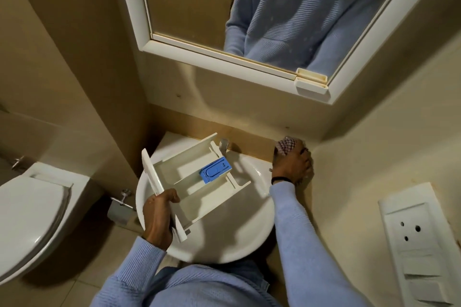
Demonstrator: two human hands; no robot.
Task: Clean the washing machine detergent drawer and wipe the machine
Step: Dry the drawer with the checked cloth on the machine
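A white detergent drawer (189,177) with a blue insert (216,169) hangs over the round white sink (249,239). My left hand (159,217) grips the drawer at its front panel, near the lower left corner. My right hand (293,166) is at the sink's back right corner by the wall and holds a checked cloth (285,145); its fingers are blurred. The washing machine is out of view.
A chrome tap (223,145) stands behind the drawer. A mirror cabinet (224,57) hangs above the sink. A toilet (32,212) is at the left, a socket and switch panel (419,239) on the right wall.
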